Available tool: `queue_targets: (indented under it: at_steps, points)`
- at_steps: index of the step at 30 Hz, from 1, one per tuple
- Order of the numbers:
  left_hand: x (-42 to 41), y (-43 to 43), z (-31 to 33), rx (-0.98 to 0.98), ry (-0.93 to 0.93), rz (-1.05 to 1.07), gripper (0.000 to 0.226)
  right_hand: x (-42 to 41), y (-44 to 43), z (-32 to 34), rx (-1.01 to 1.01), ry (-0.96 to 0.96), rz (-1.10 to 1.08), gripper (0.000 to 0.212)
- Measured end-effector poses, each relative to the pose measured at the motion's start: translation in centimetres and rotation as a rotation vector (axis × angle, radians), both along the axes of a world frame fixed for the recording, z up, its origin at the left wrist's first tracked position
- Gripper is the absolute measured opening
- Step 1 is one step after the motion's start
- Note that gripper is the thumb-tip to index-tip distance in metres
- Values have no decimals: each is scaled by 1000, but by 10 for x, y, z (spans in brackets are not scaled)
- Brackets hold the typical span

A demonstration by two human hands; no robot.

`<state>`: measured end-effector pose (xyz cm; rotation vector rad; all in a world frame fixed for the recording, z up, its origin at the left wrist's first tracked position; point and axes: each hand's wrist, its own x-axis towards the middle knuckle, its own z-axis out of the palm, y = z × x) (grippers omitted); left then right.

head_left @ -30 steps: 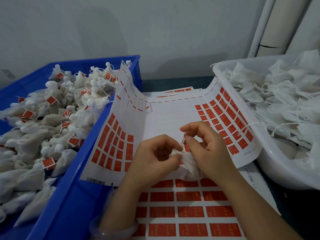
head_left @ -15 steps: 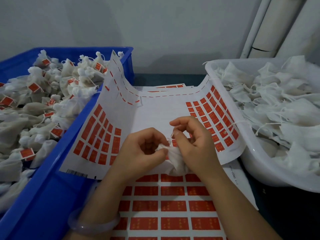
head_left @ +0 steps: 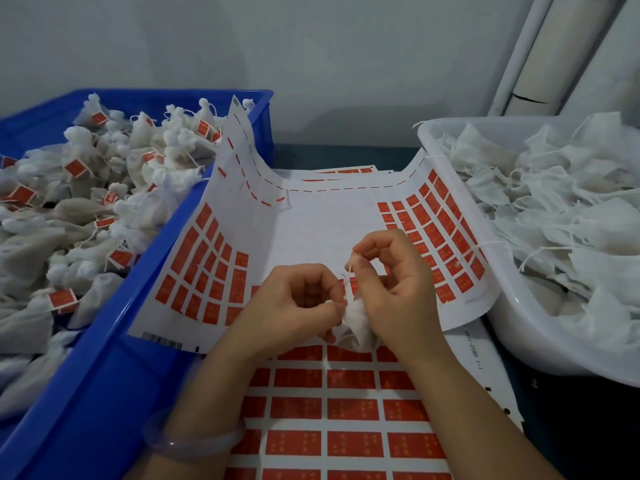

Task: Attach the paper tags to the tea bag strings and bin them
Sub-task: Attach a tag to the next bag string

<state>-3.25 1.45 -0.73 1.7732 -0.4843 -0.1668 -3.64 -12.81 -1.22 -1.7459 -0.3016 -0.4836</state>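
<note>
A white tea bag [head_left: 358,325] sits between both hands over the sticker sheets at centre. My left hand [head_left: 294,306] grips its gathered top with curled fingers. My right hand [head_left: 398,289] pinches the bag's string [head_left: 349,271] between thumb and forefinger, and a red tag shows just below the pinch. A curled sheet of red tags [head_left: 311,244], partly used, lies behind the hands. A full sheet of red tags [head_left: 339,410] lies under my wrists.
A blue bin [head_left: 114,368] on the left holds several tagged tea bags [head_left: 104,202]. A white tub [head_left: 509,327] on the right holds several untagged bags [head_left: 554,209]. Grey wall and white pipes stand behind.
My right hand has lifted slightly, drawing the string upward from the bag. The left hand keeps its grip. The camera view has shifted a little.
</note>
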Motion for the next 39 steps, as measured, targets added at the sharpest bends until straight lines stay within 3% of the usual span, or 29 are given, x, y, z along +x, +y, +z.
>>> queue_targets:
  at_steps: [5,9,15,23,31,39]
  points:
    - [0,2,-1,23,-31,-6,6,2,2,-1,-5,38,-14,33]
    - [-2,1,-1,48,-113,6,18,2,-3,1,71,89,21,27]
    - [1,-2,-3,50,-159,177,6,1,-1,2,149,140,-19,22]
    - [4,-4,-6,57,-112,209,9,1,1,6,543,347,173,19]
    - [2,-7,-8,120,-98,145,15,8,-3,10,1015,496,210,22]
    - [1,-6,-6,85,-126,137,11,8,-2,6,1017,527,243,19]
